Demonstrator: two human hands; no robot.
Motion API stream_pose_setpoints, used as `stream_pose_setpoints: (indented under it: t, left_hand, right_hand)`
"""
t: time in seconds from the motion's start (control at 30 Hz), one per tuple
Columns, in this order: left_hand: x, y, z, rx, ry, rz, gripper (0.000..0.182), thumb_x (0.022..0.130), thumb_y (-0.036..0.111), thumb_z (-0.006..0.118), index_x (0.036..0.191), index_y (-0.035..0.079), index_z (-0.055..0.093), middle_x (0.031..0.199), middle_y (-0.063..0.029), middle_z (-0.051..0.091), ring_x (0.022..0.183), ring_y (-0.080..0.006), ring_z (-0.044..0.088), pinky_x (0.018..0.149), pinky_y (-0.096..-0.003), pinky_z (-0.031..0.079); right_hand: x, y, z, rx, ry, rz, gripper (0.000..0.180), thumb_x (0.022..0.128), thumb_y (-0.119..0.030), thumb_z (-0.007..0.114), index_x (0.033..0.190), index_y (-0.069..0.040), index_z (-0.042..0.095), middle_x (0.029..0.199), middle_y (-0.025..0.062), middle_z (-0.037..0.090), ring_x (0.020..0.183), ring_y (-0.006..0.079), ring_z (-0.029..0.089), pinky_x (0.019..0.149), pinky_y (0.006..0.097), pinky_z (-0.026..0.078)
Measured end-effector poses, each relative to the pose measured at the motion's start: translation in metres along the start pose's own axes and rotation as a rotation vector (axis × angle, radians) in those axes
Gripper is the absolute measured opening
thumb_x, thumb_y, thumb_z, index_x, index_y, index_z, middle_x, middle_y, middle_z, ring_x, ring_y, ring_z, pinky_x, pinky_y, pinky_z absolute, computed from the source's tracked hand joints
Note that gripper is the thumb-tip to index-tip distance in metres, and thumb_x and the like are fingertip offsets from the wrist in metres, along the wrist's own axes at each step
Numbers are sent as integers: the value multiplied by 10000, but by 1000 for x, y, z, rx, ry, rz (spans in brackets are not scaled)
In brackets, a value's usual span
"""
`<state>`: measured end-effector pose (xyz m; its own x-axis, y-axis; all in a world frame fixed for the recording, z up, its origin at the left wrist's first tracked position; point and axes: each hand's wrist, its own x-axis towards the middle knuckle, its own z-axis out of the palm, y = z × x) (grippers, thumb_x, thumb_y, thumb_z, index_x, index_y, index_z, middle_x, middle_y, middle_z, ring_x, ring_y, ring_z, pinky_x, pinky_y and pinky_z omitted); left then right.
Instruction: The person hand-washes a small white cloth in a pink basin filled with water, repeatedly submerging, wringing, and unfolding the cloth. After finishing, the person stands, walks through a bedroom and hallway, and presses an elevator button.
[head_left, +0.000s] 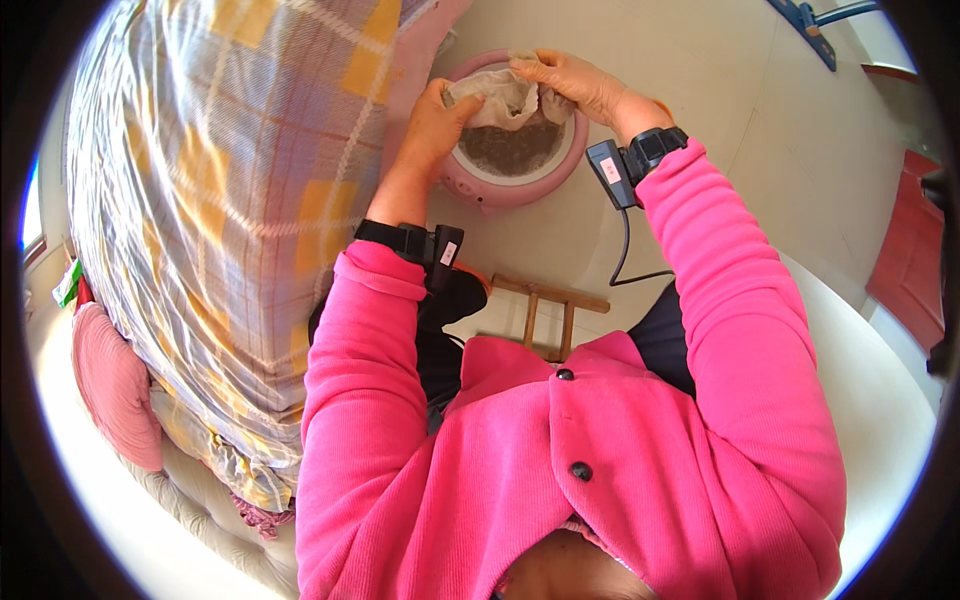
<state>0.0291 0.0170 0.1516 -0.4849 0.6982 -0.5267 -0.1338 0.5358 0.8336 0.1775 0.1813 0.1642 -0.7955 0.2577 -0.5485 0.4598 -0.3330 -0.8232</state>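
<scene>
A pink round basin (525, 191) with a white inner rim stands on the floor before me, holding murky grey water (514, 150). Over it I hold a wet, off-white cloth (499, 97), stretched between both hands and partly bunched up. My left hand (439, 124) grips the cloth's left end, with the thumb on top. My right hand (574, 82) pinches its right end near the basin's far right rim. Part of the cloth hangs below my right hand. Each wrist wears a black strap with a small black device.
A bed with a plaid cover (247, 150) runs along the left, close to the basin. A small wooden stool frame (551, 292) stands between my legs. A black cable (624, 255) hangs from the right wrist device. At the far right is a reddish-brown panel (907, 247).
</scene>
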Motion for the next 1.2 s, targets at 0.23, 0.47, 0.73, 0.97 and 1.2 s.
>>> stream_pose_setpoints:
  t: [0.23,0.47,0.73,0.97,1.2]
  left_hand:
    - [-71,53,-16,-66,-196,36,216,913,242,600,1048,74,597,883,13,587,781,-75,527,684,-212,418]
    - [-117,44,-20,-359,-340,-39,182,936,171,572,1084,66,586,978,-13,582,935,-105,561,797,-253,477]
    - [-103,32,-13,-483,-269,-67,192,971,188,507,1127,98,574,1015,10,599,936,-105,562,779,-285,467]
    - [-89,33,-10,-520,-212,-92,219,979,167,458,1148,94,576,958,9,609,835,-85,545,681,-251,441]
    - [-84,31,-15,-438,-63,-128,210,954,149,471,1095,69,606,879,17,599,741,-72,516,598,-225,401]
  right_hand:
    - [-55,-18,13,-139,147,-171,371,964,-377,540,1148,-60,589,908,-6,594,847,110,533,741,262,441]
    - [-111,-7,19,44,254,-185,328,1004,-396,461,1028,-109,619,886,-7,571,804,89,528,712,263,440]
    - [-115,-14,17,396,213,-181,428,971,-462,501,1122,-72,593,1066,23,619,954,113,590,830,291,497]
    - [-121,-21,10,263,95,-158,432,902,-224,640,1263,-29,505,1122,46,612,1022,128,593,858,295,512]
    - [-121,-17,-17,-120,302,-136,214,895,-73,601,1095,4,593,930,35,621,859,100,572,764,249,472]
